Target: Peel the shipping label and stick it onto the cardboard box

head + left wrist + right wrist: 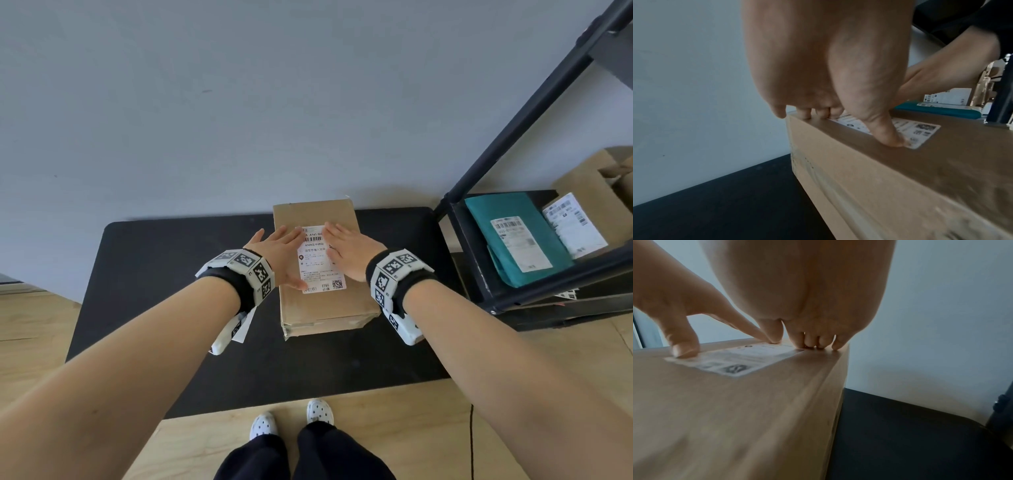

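Note:
A brown cardboard box (pixel 322 308) lies on a black table (pixel 164 274) against the wall. A white shipping label (pixel 320 267) with a barcode and QR code lies flat on the box top. My left hand (pixel 282 253) presses flat on the label's left edge, its thumb (pixel 888 136) on the label's near corner. My right hand (pixel 349 250) presses flat on the label's right side, fingertips (pixel 813 344) touching the box top (pixel 735 402) near its far edge. The label (pixel 740 360) shows between both hands; the label (pixel 920 131) looks flat.
A black metal shelf (pixel 479 267) stands at the right, holding a teal mailer bag (pixel 513 236) with a label and another labelled cardboard box (pixel 589 205). A white paper (pixel 245 325) hangs under my left wrist. The wall is close behind the table.

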`<act>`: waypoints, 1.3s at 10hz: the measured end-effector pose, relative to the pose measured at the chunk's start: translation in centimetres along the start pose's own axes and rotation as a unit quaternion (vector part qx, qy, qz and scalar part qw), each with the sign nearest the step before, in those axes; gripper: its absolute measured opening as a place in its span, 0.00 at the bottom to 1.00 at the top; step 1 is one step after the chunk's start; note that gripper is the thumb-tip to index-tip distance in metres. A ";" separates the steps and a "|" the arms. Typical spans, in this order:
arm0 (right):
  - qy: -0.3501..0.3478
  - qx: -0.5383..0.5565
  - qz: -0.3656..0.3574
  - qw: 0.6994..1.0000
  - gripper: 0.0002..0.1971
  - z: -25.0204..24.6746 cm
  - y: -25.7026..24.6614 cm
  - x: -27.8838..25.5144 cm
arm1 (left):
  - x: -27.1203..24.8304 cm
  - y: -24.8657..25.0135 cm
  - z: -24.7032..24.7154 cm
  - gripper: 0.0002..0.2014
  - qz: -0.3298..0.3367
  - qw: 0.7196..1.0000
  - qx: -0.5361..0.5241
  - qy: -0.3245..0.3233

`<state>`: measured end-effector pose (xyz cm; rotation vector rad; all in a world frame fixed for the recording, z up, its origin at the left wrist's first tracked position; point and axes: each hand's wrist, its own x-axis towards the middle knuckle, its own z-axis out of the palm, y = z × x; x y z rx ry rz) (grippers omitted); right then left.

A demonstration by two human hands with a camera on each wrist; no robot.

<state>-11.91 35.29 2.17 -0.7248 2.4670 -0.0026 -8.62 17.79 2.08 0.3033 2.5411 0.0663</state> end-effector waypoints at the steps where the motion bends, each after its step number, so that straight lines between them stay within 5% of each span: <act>1: -0.008 0.013 0.000 1.000 0.28 -0.5 -0.2 1.2 | 0.3 -0.2 -0.3 0.55 -0.005 1.000 -0.012 0.000; 7: -0.009 0.023 -0.048 0.999 0.28 4.0 -3.2 -5.2 | -2.2 1.6 1.2 0.40 -0.023 1.000 0.003 -0.004; 10: 0.016 0.013 -0.019 1.000 0.32 5.9 -2.7 -8.4 | -6.2 2.8 4.2 0.27 0.073 0.990 0.100 0.072; 11: 0.016 0.021 -0.006 1.000 0.32 6.0 -2.4 -9.0 | -7.1 2.5 5.1 0.27 0.058 0.992 0.078 0.074; 13: 0.069 0.016 0.030 0.997 0.28 5.6 -1.2 -10.0 | -7.8 1.6 5.0 0.26 -0.072 0.995 0.030 0.070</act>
